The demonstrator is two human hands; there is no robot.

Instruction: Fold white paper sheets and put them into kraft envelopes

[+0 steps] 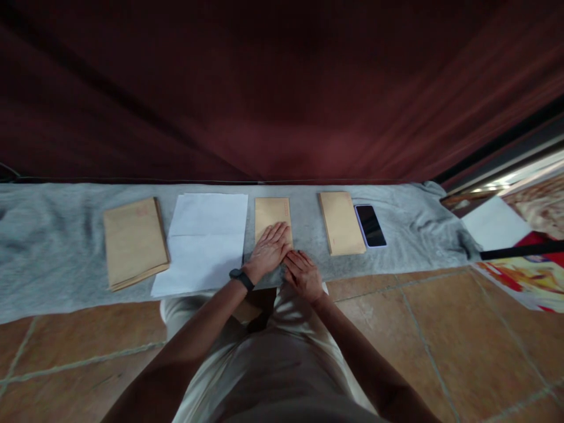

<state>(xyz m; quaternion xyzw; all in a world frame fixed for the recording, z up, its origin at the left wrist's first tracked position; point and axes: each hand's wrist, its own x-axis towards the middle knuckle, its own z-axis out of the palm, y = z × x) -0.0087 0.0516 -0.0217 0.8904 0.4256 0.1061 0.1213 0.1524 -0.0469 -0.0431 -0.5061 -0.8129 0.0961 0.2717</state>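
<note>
A small brown paper envelope (273, 212) lies upright on the grey cloth in front of me, faint red print at its upper right. My left hand (269, 245), with a dark watch on the wrist, rests flat across the lower half of the envelope, fingers stretched out. At the envelope's lower right corner is my right hand (303, 275), its fingers extended close together and its fingertips touching near that corner. The envelope's bottom edge is hidden under both hands.
Left of the envelope lie white paper sheets (207, 241) with a crease across and a stack of larger brown envelopes (134, 241). To the right are a stack of narrow brown envelopes (341, 223) and a phone (371, 225). The grey cloth (418, 229) runs beneath them.
</note>
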